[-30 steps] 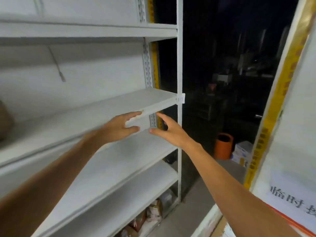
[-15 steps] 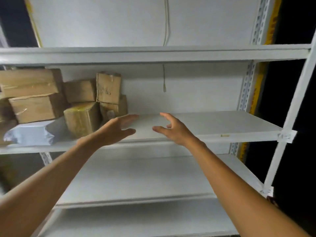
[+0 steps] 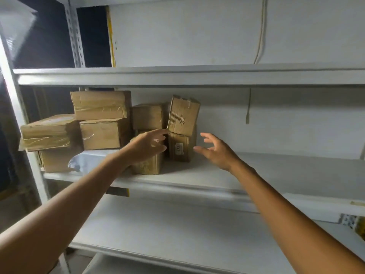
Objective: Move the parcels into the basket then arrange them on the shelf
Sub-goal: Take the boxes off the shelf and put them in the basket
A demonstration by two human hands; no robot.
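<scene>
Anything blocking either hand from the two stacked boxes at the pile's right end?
Nothing visible. The left hand has a forefinger at the lower corner of the tilted top box; the right hand is open right of the lower labelled box, only bare shelf between.

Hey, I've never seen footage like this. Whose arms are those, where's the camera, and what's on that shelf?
There is no machine here. A person wears a camera on the head, so this one picture looks forward along their own bare arms. The left hand and the right hand reach toward a white metal shelf. Both hands are open and hold nothing. On the shelf's left part sits a pile of brown cardboard boxes, with a white plastic bag at the bottom of it. The hands are on either side of two small boxes: a tilted box resting on a labelled box. The left forefinger is right at the tilted box's lower corner; whether it touches, I cannot tell.
</scene>
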